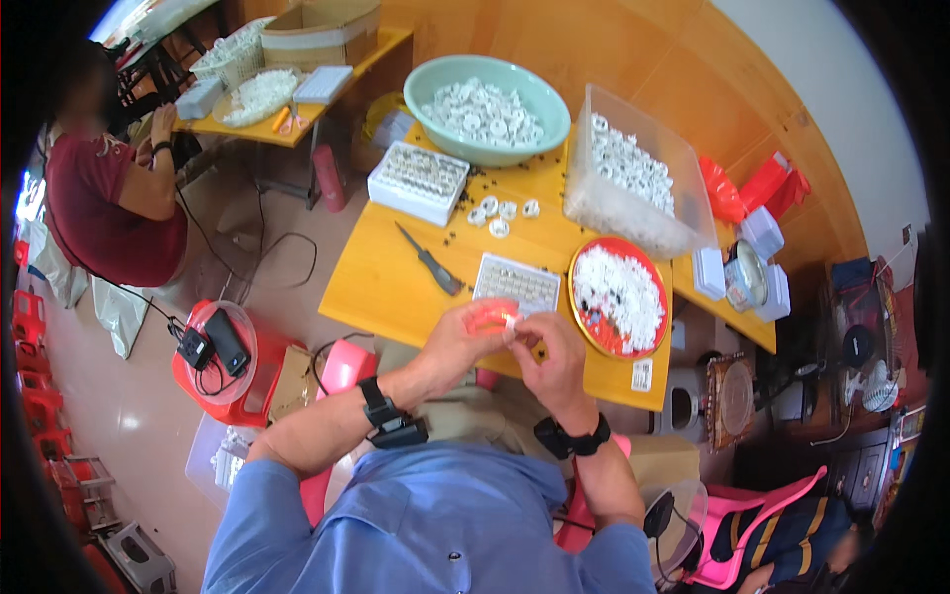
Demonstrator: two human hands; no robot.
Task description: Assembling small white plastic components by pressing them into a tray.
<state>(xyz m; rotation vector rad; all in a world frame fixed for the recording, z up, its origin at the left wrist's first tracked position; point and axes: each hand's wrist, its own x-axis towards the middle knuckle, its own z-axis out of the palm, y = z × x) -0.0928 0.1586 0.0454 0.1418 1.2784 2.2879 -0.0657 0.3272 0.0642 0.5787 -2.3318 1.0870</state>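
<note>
Above the table's front edge, my left hand (463, 335) and my right hand (556, 362) meet and pinch a small white plastic part (512, 323) between their fingertips. Fingers cover most of the part, so its exact shape is hidden. Just beyond my hands lies a white tray (517, 282) with rows of small slots. To the right sits a round red tray (657, 332) heaped with small white parts (620, 287) and a few black bits. A screwdriver (428, 259) with a dark handle rests left of the white tray. Several round white pieces (500, 228) lie loose behind it.
A green basin (421, 94) and a clear plastic bin (633, 223), both filled with round white pieces, stand at the back. A stack of white trays (416, 184) is at the back left. At far left a person (114, 208) works beside another table (346, 71).
</note>
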